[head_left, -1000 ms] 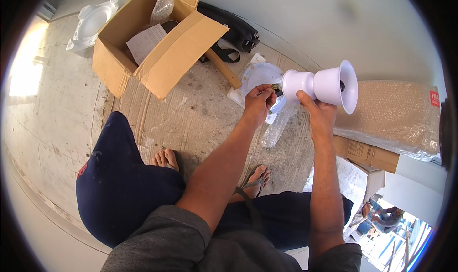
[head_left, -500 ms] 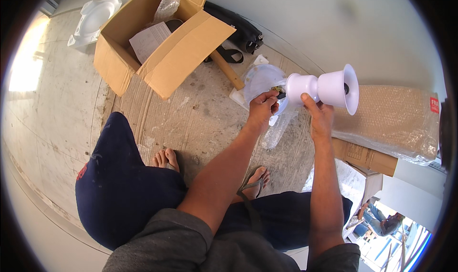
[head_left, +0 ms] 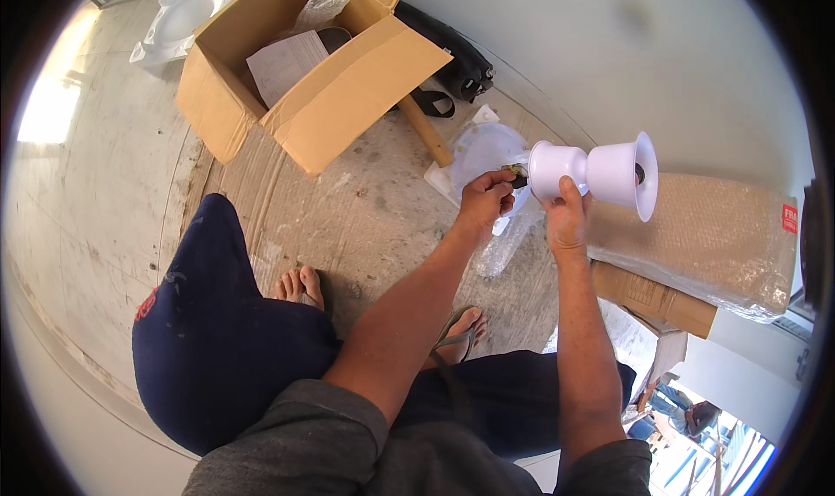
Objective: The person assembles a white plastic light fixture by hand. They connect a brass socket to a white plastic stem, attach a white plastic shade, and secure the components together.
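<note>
A white hourglass-shaped fixture (head_left: pixel 557 169) with a flared rim lies sideways in the air, its wide mouth turned to the right. My right hand (head_left: pixel 568 224) grips it from below near the waist, thumb up along its side. At the fixture's left end, my left hand (head_left: pixel 487 204) pinches a small black-and-yellowish part (head_left: pixel 517 179); thin wires seem to join it to the fixture. The fingers partly cover this part. Behind my left hand, a round white piece (head_left: pixel 489 148) rests on the floor.
An open cardboard box (head_left: pixel 357 87) holding papers and bubble wrap stands at the upper left, near a white moulded tray (head_left: pixel 190 16). A black bag (head_left: pixel 448 56) and a wooden handle (head_left: pixel 426 132) lie beside it. A bubble-wrapped carton (head_left: pixel 696 239) sits right, along the wall.
My right hand has shifted left along the fixture, its thumb now nearer the end by my left hand. The whole view has shifted slightly; my left hand keeps its pinch.
</note>
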